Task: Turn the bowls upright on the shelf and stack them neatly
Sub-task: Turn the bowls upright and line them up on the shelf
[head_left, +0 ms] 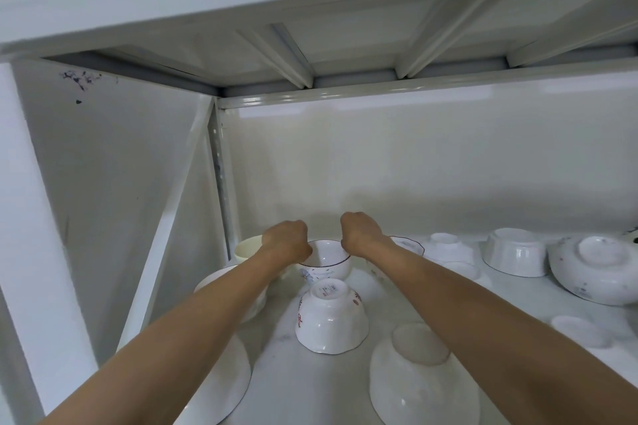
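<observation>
Both arms reached deep into the white shelf (345, 366), and between the hands sat the dark-rimmed bowl (326, 262), upright, mouth up, its axis vertical, a faint blue pattern on its side. The left hand (286, 241) was curled at the rim's nine o'clock edge and the right hand (360, 234) at its three o'clock edge; the fingers were hidden behind the knuckles, so I could not tell whether they pinched the rim or only rested there.

At six o'clock from that bowl stood the red-lettered bowl (329, 317), upside down, foot ring up. Nearer still, toward five o'clock, lay a large plain bowl (419, 376), also inverted. At nine o'clock from the held bowl a cream cup (247, 248) stood upright in the back corner.

The shelf surface was pale and glossy, closed in by a white back wall (414, 162), a slanted brace at the left and a ribbed shelf overhead.

Counting: about ten bowls upside down, two vessels clearly upright, and one scalloped bowl (409, 245) behind the right wrist whose orientation I couldn't make out.
</observation>
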### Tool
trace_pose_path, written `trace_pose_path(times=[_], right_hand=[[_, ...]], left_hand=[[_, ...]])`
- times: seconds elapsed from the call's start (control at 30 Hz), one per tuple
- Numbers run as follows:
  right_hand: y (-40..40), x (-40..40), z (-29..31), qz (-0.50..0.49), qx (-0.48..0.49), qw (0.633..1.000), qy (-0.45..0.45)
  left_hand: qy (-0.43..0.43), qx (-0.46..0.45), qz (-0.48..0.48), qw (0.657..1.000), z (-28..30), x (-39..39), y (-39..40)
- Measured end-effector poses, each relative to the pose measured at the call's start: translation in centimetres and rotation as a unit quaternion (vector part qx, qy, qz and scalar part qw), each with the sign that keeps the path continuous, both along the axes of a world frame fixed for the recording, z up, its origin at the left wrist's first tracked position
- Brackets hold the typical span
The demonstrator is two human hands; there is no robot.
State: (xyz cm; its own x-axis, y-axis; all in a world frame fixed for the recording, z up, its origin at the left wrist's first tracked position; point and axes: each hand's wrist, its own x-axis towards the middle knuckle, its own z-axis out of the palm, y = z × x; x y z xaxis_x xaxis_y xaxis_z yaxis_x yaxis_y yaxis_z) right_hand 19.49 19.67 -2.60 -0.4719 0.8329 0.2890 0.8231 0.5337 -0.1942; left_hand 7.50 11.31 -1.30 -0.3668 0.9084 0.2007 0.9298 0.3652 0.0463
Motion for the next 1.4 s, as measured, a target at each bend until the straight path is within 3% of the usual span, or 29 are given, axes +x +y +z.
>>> trace_pose_path(times=[0.1,0.2,0.27,0.37,0.53,0.8,1.1,1.27,1.4], right_hand=[[0.3,1.9,1.0,-0.015,-0.001,0.999,0.031],[0.9,4.7,1.9,-0.040,-0.008,0.998,0.049],[1.3,6.9,2.6,-0.063,-0.021,0.996,0.055],[2.0,10.8,3.3,-0.106,-0.051,0.992,0.049],[3.0,16.2,2.9,-0.173,-0.117,0.977,0.044],[3.3,20.3,1.2,-0.184,-0.289,0.939,-0.003],[3.9,20.3,-0.7,-0.170,-0.264,0.944,0.096],[4.2,19.9,-1.5,-0.155,-0.268,0.942,0.132],[4.8,20.0,-1.7,-0.153,-0.253,0.947,0.125]], left_hand=[[-0.002,0.066,-0.028,0.997,0.5,1.2,1.2],[-0.155,0.087,-0.120,0.977,0.9,3.7,2.3],[-0.261,0.056,-0.193,0.944,1.3,5.9,2.4],[-0.347,-0.030,-0.261,0.901,1.2,9.4,2.6],[-0.373,-0.171,-0.222,0.884,0.0,14.1,4.1],[-0.294,-0.191,-0.140,0.926,-1.3,17.8,5.5],[-0.184,-0.182,-0.121,0.958,-2.3,20.0,6.5],[0.046,-0.083,-0.161,0.982,-1.6,21.6,7.3],[0.086,0.006,-0.158,0.984,-0.9,21.6,9.1]])
